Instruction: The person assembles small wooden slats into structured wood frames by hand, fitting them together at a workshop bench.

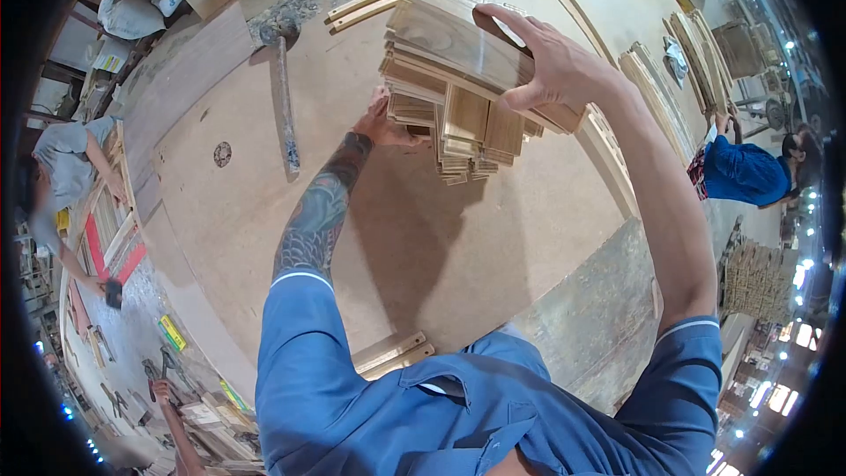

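Observation:
A thick stack of wooden boards (458, 40), like parquet planks, rises in front of me over the table, with shorter pieces (480, 119) jutting from its near side at uneven lengths. My right hand (564, 62) grips the right part of the stack, fingers over the top and far edge, thumb at the near edge. Low on the left side, my left hand (384, 123) is curled against the boards; some of its fingers are hidden. Whether the stack rests on the table is hidden from this angle.
A hammer (284, 106) lies on the brown tabletop (229, 220) to the left. Two wood strips (368, 7) lie at the far side, more strips (397, 353) by my waist. People work at left (66, 167) and right (745, 167). Boards (696, 62) are stacked at right.

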